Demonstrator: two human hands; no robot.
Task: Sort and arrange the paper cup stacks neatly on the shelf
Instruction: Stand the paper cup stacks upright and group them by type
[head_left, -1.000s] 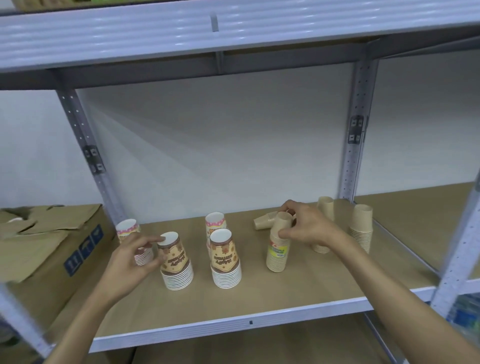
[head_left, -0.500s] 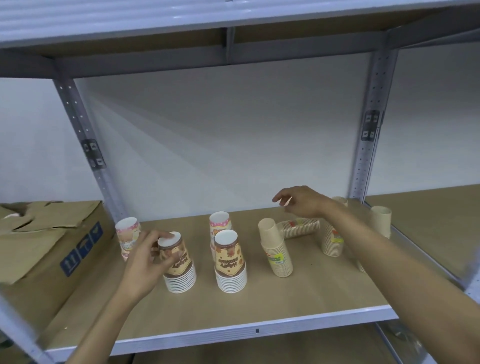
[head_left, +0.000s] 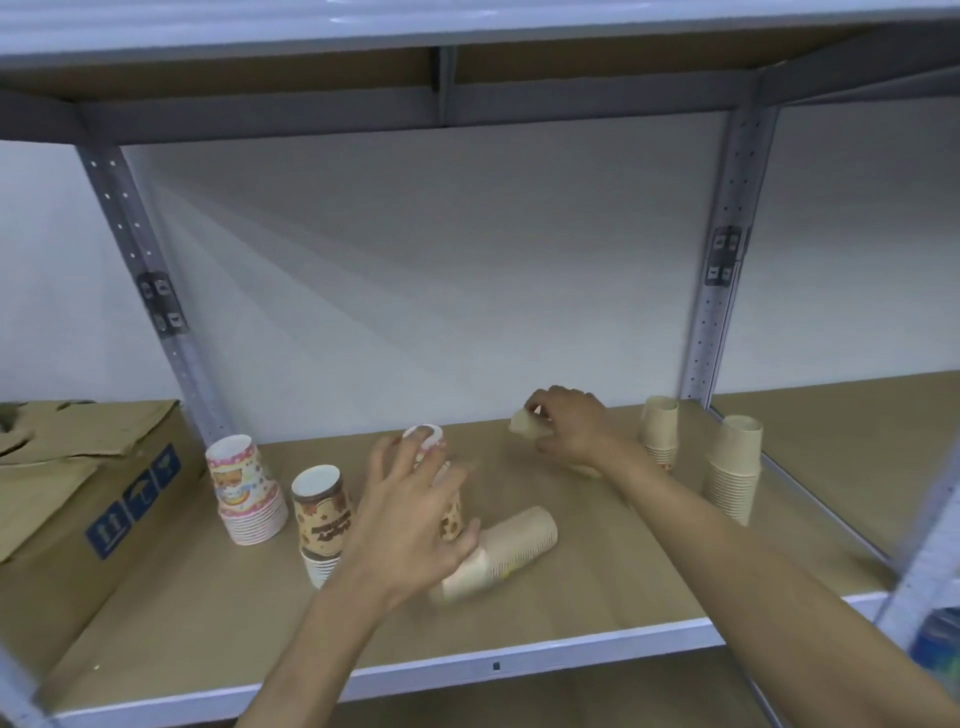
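On the wooden shelf board (head_left: 597, 597) stand a pink-patterned cup stack (head_left: 244, 491) and a brown-patterned cup stack (head_left: 321, 514) at the left. My left hand (head_left: 415, 514) hovers with fingers spread in front of a second brown stack (head_left: 453, 514) and a pink-rimmed stack (head_left: 426, 437). A plain beige stack (head_left: 511, 548) lies on its side against that hand's thumb side. My right hand (head_left: 569, 431) grips the end of another lying beige stack (head_left: 523, 423) near the back. Two upright beige stacks (head_left: 660, 431) (head_left: 735, 475) stand at the right.
A worn cardboard box (head_left: 78, 499) sits on the shelf to the left of the grey upright post (head_left: 156, 301). A second post (head_left: 719, 270) bounds the bay on the right, with another shelf board beyond it. The upper shelf hangs low overhead.
The beige stack that stood in the middle now lies on its side. My left hand left the brown stack and moved right. My right hand dropped onto the lying stack at the back.
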